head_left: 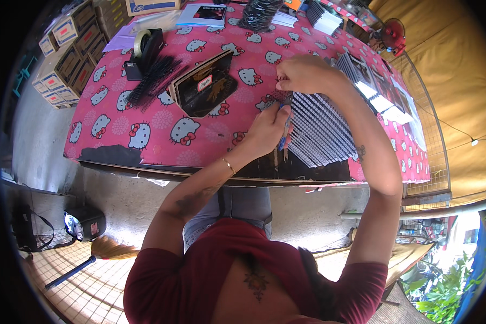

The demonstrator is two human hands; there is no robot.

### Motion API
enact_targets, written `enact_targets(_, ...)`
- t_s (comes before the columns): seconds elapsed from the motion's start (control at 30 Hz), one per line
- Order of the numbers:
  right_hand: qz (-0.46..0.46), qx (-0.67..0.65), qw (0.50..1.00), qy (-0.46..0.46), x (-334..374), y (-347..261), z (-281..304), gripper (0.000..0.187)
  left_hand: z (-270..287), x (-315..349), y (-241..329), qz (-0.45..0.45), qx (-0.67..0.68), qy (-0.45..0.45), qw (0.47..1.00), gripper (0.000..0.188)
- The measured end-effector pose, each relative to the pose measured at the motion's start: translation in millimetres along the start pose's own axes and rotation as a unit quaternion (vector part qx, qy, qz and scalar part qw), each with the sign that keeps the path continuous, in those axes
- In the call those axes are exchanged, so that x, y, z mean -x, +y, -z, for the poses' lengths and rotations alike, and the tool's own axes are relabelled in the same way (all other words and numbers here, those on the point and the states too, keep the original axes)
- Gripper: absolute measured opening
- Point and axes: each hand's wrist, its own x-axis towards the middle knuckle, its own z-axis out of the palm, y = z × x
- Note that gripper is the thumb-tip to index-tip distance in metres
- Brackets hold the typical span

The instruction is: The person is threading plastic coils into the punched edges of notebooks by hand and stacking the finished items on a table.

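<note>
A stack of spiral-bound books [324,132] with black coils along their spines lies at the table's front, right of centre. My left hand [270,129] is closed around blue-handled pliers [283,141] at the stack's left edge. The metal jaws point away from me, toward the stack's far left corner. Just beyond that corner, my right hand [306,74] is closed with its fingers pinched together. Whatever it may hold is too small or hidden to make out. Left of my hands stands an open dark box [204,89] with a gold pattern.
Loose black binding coils [155,81] lie beside a tape dispenser [143,54] at the left. More bound books [370,89] lie at the right. A black-wrapped bundle [259,15] stands at the back. Cartons [70,70] are stacked beyond the table's left side.
</note>
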Motion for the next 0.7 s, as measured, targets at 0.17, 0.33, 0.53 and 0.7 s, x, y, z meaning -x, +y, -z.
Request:
enact_targets(0.17,-0.022,-0.008,0.997,0.071,1,-4,-7,0.033,0,12,-7,0.002,-0.013,-0.014,1.0,0.041)
enact_targets(0.33,-0.053,0.031,0.998,-0.008,-2,-25,6,0.034,0,8,-15,-0.013,-0.015,0.023,1.0,0.041)
enact_targets(0.53,-0.004,0.029,1.0,0.0,-2,-11,-6,0.033,0,5,-10,0.004,-0.045,0.001,0.999,0.042)
enact_targets(0.7,-0.058,0.039,0.998,-0.003,-8,-16,-11,0.036,-1,15,-21,0.0,-0.007,0.006,1.0,0.039)
